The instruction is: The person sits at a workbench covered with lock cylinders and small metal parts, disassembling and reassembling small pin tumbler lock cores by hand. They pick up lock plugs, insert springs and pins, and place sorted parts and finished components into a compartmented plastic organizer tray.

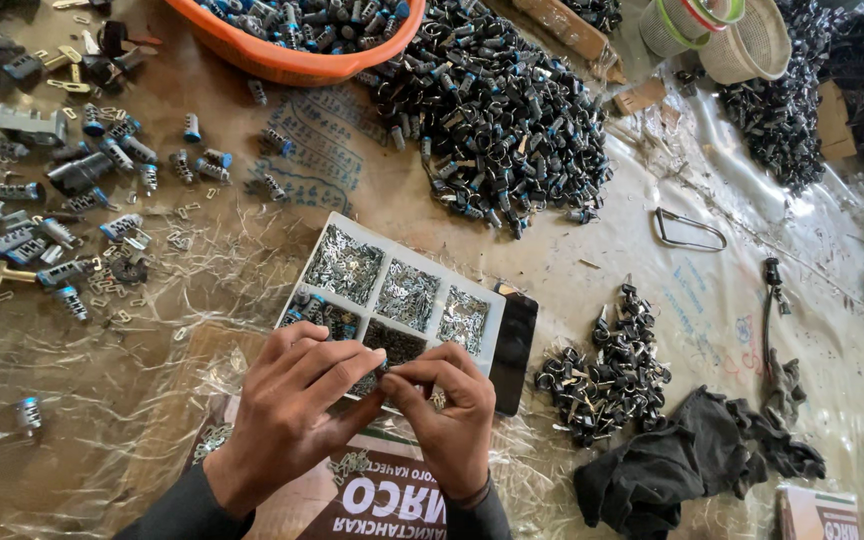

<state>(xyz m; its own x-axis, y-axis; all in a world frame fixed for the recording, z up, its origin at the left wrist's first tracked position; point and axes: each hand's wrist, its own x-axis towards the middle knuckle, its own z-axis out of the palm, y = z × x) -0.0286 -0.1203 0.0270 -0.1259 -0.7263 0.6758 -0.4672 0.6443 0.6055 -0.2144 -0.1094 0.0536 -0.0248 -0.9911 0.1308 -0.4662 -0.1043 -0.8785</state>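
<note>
Plastic-covered table [252,240], brown-white printed package [382,500] under hands

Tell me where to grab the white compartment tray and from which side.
Take the white compartment tray by its far rim, coming from the far side with fingers over the edge. Both the left hand and the right hand cover its near end, the black phone lies against its right edge, and its open compartments hold loose metal bits, so keep it level.

The fingers [384,375] hide whatever small part they pinch. The orange basin [292,55] and printed cardboard [377,500] are cut off by picture edges.
</note>
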